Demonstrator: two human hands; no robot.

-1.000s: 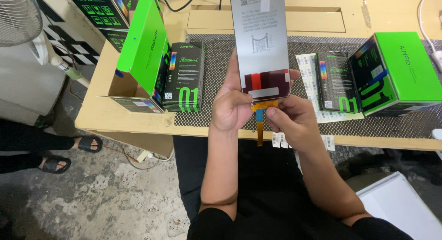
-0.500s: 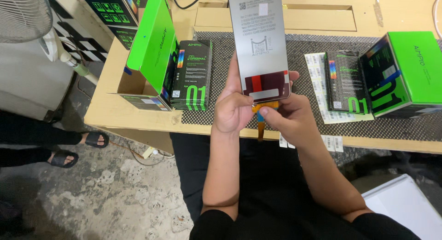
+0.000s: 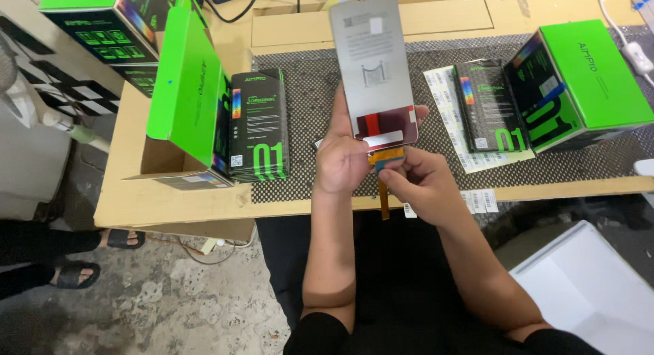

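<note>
Phone display panel [image 3: 377, 69] stands upright, back side toward the camera, above the near edge of the black woven mat [image 3: 310, 116], its lower end gripped by the left hand [image 3: 343, 161], whose thumb lies across the bottom edge and whose fingers wrap behind. Right hand [image 3: 417, 186] sits just below and right of it, thumb and forefinger pinched shut on the orange flex cable [image 3: 385, 181] hanging from the panel's bottom; both forearms reach up from the lap. Compared with half a second ago, the grips match, the panel is tilted slightly further left, and the right thumb sits a little lower on the cable.
</note>
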